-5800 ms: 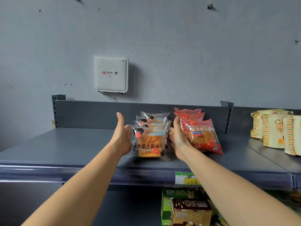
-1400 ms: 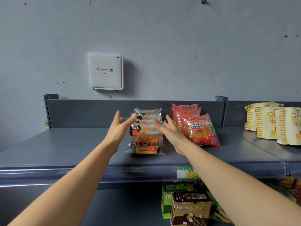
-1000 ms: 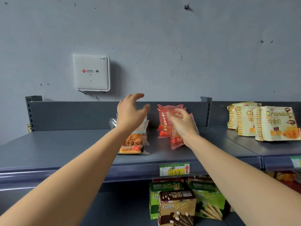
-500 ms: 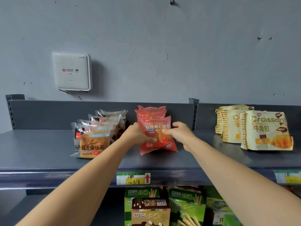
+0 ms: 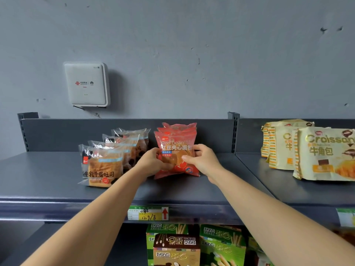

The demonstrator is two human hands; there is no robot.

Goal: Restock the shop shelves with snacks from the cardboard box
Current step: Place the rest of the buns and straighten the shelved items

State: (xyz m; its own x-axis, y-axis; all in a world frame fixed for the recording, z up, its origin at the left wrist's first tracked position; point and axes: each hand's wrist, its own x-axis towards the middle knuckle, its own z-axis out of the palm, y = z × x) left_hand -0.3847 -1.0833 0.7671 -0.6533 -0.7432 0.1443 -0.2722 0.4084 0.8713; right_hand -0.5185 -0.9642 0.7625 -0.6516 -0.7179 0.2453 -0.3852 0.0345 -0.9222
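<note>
While upright, red packet label-forward.

1. Red bean bread packs: red wrappers, standing upright in a front-to-back row at the middle of the top shelf. The front one is gripped at both sides by the left hand and right hand, its lower edge on the shelf.
2. Toast packs: clear wrappers, four in a row, leaning back, just left of the red row.
3. Croissant packs: cream-yellow, upright, well to the right.
</note>
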